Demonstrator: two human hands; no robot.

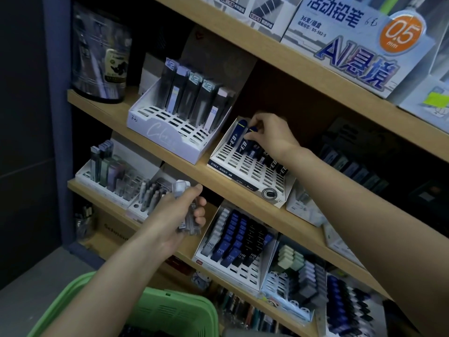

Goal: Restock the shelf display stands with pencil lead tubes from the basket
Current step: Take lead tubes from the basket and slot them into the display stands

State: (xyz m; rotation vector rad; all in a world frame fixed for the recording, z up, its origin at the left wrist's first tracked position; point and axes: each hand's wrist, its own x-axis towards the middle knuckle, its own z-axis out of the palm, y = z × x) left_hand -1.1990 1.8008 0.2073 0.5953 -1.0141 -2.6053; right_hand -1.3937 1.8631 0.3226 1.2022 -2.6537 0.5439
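Dim, bluish light overall; brightest at one o'clock, where the glossy white printed carton (340, 37) catches it. Deep shadow fills nine o'clock. The tan wooden shelf boards (107, 111) tilt and bow; soft blur toward five o'clock.

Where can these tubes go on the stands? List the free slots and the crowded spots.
Free: front rows of the white stand, ahead of its back-row tubes; front and left slots of the blue-labelled stand, beside the tube the right hand pinches. Crowded: the lower stand, back rows packed with blue and black tubes.
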